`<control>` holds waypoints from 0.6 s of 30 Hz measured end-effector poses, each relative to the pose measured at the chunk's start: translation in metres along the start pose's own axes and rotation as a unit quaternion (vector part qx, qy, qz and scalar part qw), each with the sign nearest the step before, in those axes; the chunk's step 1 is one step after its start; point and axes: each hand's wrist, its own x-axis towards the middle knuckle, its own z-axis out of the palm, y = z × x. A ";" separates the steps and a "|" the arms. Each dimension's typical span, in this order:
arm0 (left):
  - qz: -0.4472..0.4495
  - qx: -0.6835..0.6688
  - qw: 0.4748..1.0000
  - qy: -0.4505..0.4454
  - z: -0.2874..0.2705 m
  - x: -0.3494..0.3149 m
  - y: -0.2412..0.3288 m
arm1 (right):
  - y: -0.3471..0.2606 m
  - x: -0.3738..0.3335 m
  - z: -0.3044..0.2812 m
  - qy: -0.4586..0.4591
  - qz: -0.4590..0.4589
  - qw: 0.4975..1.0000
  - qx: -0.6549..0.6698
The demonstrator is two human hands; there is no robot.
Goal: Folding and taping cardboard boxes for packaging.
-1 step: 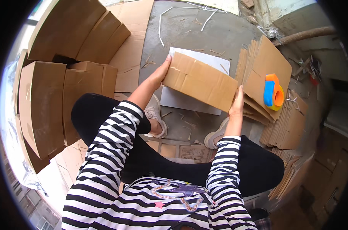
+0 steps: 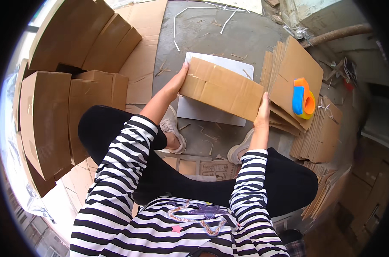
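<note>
A brown cardboard box (image 2: pixel 222 88) is held out in front of me between both hands, its long face up and its right end slanting toward me. My left hand (image 2: pixel 176 82) presses against the box's left end, thumb at the upper corner. Against the opposite end, my right hand (image 2: pixel 262 112) lies with its fingers mostly hidden behind the box. Beneath the box, a white sheet (image 2: pixel 209 113) lies on the grey floor, partly covered. To the right, an orange and blue tape dispenser (image 2: pixel 298 99) rests on flat cardboard pieces (image 2: pixel 284 79).
Made-up cardboard boxes (image 2: pixel 51 124) are stacked high on my left. A tied bundle of flattened cardboard (image 2: pixel 318 132) lies at the right, beyond my knee. White strapping (image 2: pixel 175 28) and scraps are scattered on the far floor. A wooden pole (image 2: pixel 340 33) stretches across the far right.
</note>
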 end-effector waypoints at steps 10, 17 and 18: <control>0.238 0.237 0.884 0.325 0.008 -0.017 -0.022 | -0.013 -0.037 0.030 0.232 -0.161 0.826 -0.488; 0.120 0.330 0.881 0.318 0.000 -0.016 -0.026 | -0.002 -0.047 0.026 0.131 -0.084 0.908 -0.388; 0.101 0.316 0.897 0.293 -0.001 -0.017 -0.025 | -0.002 -0.044 0.021 0.122 -0.083 0.909 -0.390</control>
